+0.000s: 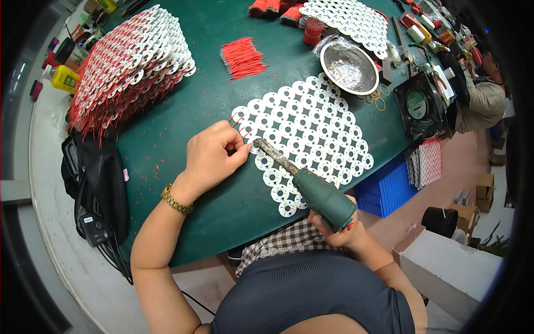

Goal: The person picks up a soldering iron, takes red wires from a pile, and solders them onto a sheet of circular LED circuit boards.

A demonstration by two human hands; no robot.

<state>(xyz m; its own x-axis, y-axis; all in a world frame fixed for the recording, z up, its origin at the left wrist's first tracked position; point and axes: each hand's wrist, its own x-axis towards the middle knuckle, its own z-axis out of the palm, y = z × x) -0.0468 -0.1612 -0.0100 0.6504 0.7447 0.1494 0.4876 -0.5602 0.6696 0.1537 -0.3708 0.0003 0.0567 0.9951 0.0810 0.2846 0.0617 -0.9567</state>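
Observation:
A panel of round white circuit boards (311, 125) lies on the green table (183, 167). My right hand (339, 231) grips the green handle of a soldering iron (311, 186), whose tip touches the panel's left edge. My left hand (211, 156) rests beside that tip with fingers pinched on a thin red wire at the panel's edge. A gold watch is on my left wrist.
A tall stack of white boards with red wires (130, 61) stands far left. A bundle of cut red wires (243, 57), a metal bowl (351, 68), another board panel (347, 19), a black fan (420, 106), a black bag (97, 183) and a blue tray (389, 189) surround the work. Another person (484, 97) sits at right.

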